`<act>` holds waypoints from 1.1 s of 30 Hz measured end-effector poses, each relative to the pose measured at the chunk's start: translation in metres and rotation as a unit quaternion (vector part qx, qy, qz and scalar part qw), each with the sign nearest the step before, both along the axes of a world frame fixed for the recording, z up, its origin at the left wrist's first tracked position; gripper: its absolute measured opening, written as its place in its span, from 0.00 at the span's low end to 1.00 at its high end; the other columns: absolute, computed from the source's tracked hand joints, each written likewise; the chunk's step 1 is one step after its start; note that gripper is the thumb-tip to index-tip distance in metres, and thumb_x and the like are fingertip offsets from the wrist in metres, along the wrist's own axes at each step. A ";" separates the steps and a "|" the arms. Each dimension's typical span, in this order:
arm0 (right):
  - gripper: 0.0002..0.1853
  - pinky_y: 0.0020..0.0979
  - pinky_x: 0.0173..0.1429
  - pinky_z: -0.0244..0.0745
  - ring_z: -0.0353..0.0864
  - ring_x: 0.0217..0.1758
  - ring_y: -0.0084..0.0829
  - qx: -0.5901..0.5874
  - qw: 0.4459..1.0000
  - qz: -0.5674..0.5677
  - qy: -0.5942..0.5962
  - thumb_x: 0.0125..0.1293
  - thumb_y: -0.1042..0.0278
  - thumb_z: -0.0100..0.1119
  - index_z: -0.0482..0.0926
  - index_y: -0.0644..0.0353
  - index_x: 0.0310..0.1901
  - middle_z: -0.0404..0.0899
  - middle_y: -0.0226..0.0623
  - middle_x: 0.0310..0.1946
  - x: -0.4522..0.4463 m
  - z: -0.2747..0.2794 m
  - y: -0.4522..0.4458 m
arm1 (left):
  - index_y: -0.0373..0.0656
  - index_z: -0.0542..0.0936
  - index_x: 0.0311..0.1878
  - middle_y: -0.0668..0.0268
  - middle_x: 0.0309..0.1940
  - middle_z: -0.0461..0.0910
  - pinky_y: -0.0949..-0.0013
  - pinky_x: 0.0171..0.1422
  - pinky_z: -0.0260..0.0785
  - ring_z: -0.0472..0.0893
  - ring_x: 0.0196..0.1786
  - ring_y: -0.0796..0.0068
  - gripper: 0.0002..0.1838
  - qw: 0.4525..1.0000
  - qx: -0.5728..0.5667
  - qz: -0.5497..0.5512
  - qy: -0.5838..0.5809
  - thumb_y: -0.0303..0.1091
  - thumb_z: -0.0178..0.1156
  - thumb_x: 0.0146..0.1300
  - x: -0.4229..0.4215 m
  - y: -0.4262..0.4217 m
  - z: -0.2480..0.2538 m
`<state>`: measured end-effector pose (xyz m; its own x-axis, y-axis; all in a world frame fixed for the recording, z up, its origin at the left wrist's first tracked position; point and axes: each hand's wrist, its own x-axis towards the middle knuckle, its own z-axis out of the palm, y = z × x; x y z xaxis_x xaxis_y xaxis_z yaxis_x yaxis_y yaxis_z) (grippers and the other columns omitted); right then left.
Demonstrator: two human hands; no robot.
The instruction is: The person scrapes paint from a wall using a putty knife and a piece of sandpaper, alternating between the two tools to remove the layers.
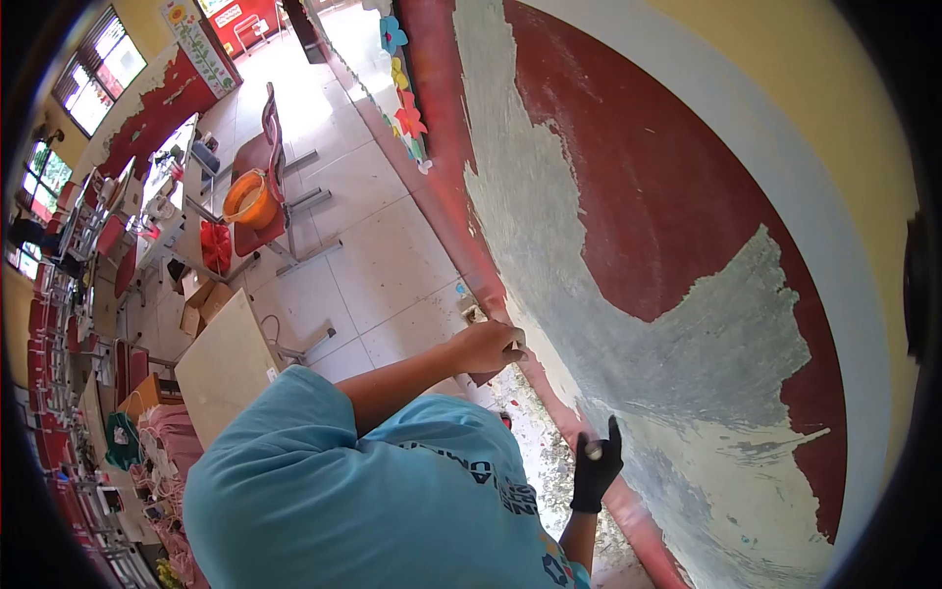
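My left hand (488, 347) is bare and closed in a fist beside the lower edge of the wall. What it grips, if anything, is hidden by the curled fingers; a small dark reddish patch shows just below it. My right hand (598, 469) wears a black glove and is close to the scraped part of the wall. Its index finger points out and the thumb stands apart, with nothing visible in it. The wall (677, 358) has dark red paint with a large area stripped to grey and pale plaster.
Paint flakes (549, 461) litter the floor along the red skirting (574, 422). To the left stand a pale table (228, 368), a red chair (257, 157) with an orange bucket (251, 202) on it, and cardboard boxes (203, 302). Many desks and chairs crowd the far left.
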<state>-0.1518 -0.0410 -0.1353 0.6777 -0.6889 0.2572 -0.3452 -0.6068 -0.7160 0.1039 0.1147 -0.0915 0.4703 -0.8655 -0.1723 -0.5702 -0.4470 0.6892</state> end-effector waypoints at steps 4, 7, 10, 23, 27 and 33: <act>0.21 0.33 0.35 0.74 0.79 0.29 0.44 0.019 0.994 0.032 0.107 0.48 0.68 0.66 0.75 0.65 0.45 0.79 0.46 0.29 0.013 0.020 0.017 | 0.42 0.75 0.46 0.51 0.31 0.78 0.57 0.41 0.69 0.78 0.35 0.54 0.16 1.000 -0.012 -0.020 0.003 0.42 0.56 0.59 0.018 0.009 -0.007; 0.21 0.31 0.30 0.72 0.78 0.26 0.41 -0.083 0.986 0.080 0.118 0.47 0.68 0.67 0.76 0.63 0.45 0.79 0.45 0.26 0.028 0.006 0.020 | 0.42 0.76 0.45 0.52 0.31 0.78 0.58 0.40 0.69 0.79 0.34 0.55 0.15 0.999 -0.017 -0.029 0.001 0.41 0.55 0.60 0.040 0.009 -0.010; 0.21 0.32 0.32 0.74 0.80 0.26 0.37 0.103 0.982 -0.157 0.009 0.49 0.68 0.65 0.75 0.64 0.46 0.79 0.46 0.27 0.049 -0.030 0.012 | 0.38 0.76 0.37 0.52 0.31 0.79 0.58 0.42 0.68 0.79 0.37 0.54 0.11 0.997 -0.067 -0.013 0.047 0.37 0.55 0.58 0.065 0.021 -0.009; 0.16 0.26 0.29 0.68 0.72 0.25 0.20 0.187 0.981 -0.022 0.037 0.54 0.73 0.60 0.75 0.64 0.46 0.75 0.35 0.23 0.260 0.077 0.122 | 0.37 0.77 0.37 0.61 0.27 0.78 0.71 0.38 0.67 0.76 0.31 0.74 0.17 0.955 -0.194 -0.039 0.221 0.44 0.51 0.65 0.186 0.078 0.014; 0.15 0.24 0.27 0.67 0.71 0.22 0.18 0.116 0.993 0.016 0.016 0.57 0.72 0.57 0.74 0.64 0.47 0.74 0.32 0.22 0.283 0.081 0.131 | 0.38 0.77 0.40 0.62 0.31 0.79 0.72 0.41 0.67 0.75 0.34 0.77 0.25 0.917 -0.133 0.073 0.369 0.54 0.45 0.66 0.194 0.054 0.036; 0.14 0.34 0.36 0.72 0.78 0.32 0.40 0.146 0.989 0.015 -0.013 0.59 0.72 0.55 0.73 0.66 0.46 0.78 0.48 0.33 0.294 0.093 0.125 | 0.38 0.71 0.57 0.60 0.44 0.75 0.73 0.44 0.67 0.73 0.41 0.76 0.41 0.852 -0.122 0.156 0.485 0.68 0.47 0.57 0.194 0.029 0.060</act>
